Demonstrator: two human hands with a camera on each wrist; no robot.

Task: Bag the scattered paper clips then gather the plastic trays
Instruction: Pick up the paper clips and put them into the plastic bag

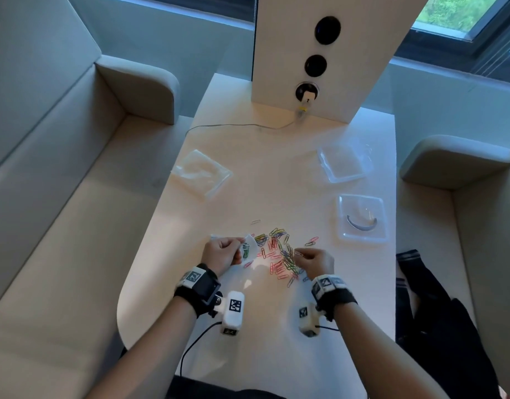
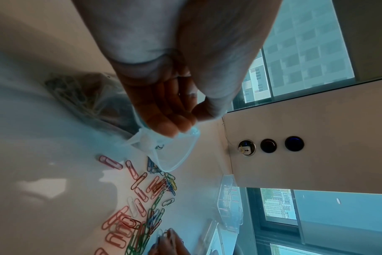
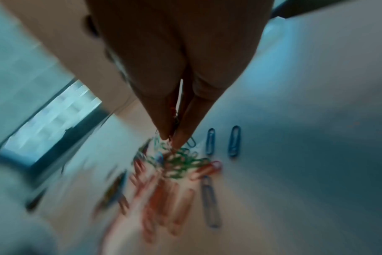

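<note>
A pale bench runs up the middle of the head view between two beige upholstered seats, ending at a white panel with three round sockets; a plug sits in the lowest socket and its thin cable trails to the left across the bench.

Just below the centre of the frame lies a loose heap of coloured paper clips, pink, green, blue and yellow, with a few strays at its upper edges.

The left hand, at the left edge of the heap, pinches the rim of a small clear bag between thumb and curled fingers; the left wrist view shows the mouth of the bag held open above the clips and some clips already bunched inside.

The right hand, at the right edge of the heap, has its thumb and fingertips pressed together on a few clips right over the pile; that view is blurred, so their number and colour cannot be told.

At the right of the head view two clear plastic trays sit apart from each other: the farther tray and the nearer tray.

A flat clear packet lies at centre left.
</note>
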